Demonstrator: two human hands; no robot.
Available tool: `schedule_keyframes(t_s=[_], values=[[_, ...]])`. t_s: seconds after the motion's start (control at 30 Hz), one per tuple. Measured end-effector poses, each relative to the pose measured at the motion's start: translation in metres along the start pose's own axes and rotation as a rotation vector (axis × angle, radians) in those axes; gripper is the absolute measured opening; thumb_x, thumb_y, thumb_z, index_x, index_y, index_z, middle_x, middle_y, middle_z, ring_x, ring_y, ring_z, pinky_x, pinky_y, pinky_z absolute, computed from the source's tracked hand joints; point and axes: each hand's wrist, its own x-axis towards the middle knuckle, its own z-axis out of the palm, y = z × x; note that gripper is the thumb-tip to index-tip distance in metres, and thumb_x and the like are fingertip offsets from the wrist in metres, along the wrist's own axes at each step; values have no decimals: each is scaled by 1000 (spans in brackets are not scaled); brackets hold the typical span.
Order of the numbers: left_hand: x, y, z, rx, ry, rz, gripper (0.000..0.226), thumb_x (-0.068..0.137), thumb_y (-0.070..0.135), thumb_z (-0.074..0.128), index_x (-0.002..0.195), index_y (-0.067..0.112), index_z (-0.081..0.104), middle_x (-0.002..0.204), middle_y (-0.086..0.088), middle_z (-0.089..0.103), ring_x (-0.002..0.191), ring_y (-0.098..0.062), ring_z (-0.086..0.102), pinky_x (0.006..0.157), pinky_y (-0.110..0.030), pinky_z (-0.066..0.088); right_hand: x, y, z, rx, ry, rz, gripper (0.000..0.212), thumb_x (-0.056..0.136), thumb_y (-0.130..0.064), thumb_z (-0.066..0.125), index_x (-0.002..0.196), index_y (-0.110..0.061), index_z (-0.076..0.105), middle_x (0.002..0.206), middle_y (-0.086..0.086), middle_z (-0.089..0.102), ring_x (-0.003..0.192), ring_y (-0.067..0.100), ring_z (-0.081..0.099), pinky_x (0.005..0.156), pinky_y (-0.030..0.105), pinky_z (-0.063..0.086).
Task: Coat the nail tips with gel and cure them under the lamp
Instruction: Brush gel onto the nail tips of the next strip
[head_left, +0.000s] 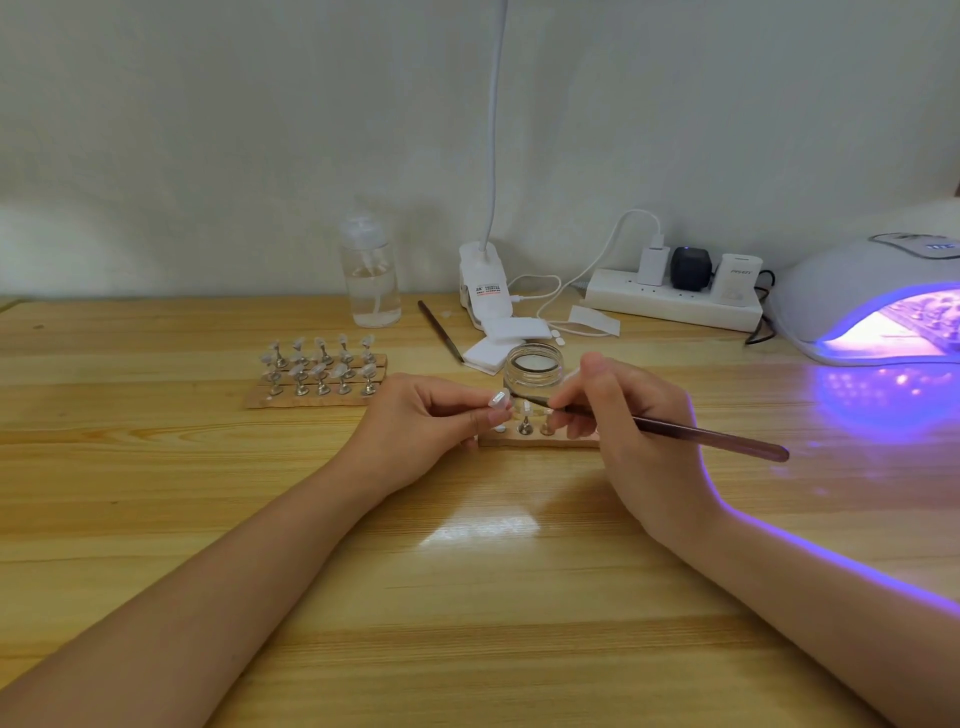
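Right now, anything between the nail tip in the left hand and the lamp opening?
Yes. The right hand with its brush sits directly right of the nail tip held by the left hand. Past it, bare table runs to the lit UV lamp.

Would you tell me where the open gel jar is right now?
In the head view, the gel jar stands on the table just behind both hands, in front of the white pads.
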Motion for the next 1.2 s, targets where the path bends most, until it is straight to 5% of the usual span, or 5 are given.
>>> schedule_keyframes(t_s=[0.23, 0.43, 0.6, 0.8, 1.2], values=[[0, 1, 0, 22, 3, 4, 15, 62, 27, 71, 75, 21, 74, 69, 9, 72, 53, -1, 57, 57, -11, 47, 1, 0, 0, -96, -69, -8, 32, 89, -36, 43, 69, -23, 64, 67, -1, 65, 60, 3, 60, 59, 15, 47], [1, -1, -1, 16, -6, 13, 17, 72, 6, 70, 77, 22, 73, 74, 7, 72, 67, -15, 62, 59, -17, 52, -1, 1, 3, -56, -103, 15, 33, 89, -31, 46, 64, -21, 65, 64, 2, 65, 59, 12, 62, 60, 24, 52], [1, -1, 0, -13, -8, 14, 14, 65, 21, 69, 78, 20, 73, 77, 5, 73, 69, -15, 62, 58, -18, 52, -2, 0, 1, -8, -88, 1, 35, 90, -28, 44, 64, -18, 65, 61, 0, 65, 56, 7, 60, 57, 18, 49], [1, -2, -1, 17, -15, 27, 12, 69, 14, 72, 79, 18, 74, 76, 7, 73, 64, -7, 62, 58, -15, 50, 1, -1, 0, -42, -11, 17, 35, 89, -39, 43, 68, -19, 64, 62, -5, 64, 57, 0, 57, 56, 11, 43], [-1, 0, 0, 18, -20, 38, 12, 68, 17, 70, 79, 22, 73, 69, 9, 72, 67, -15, 61, 58, -17, 52, -3, -2, 2, -97, -175, -16, 35, 90, -30, 46, 63, -17, 64, 57, -11, 61, 57, 0, 59, 58, 13, 45]])
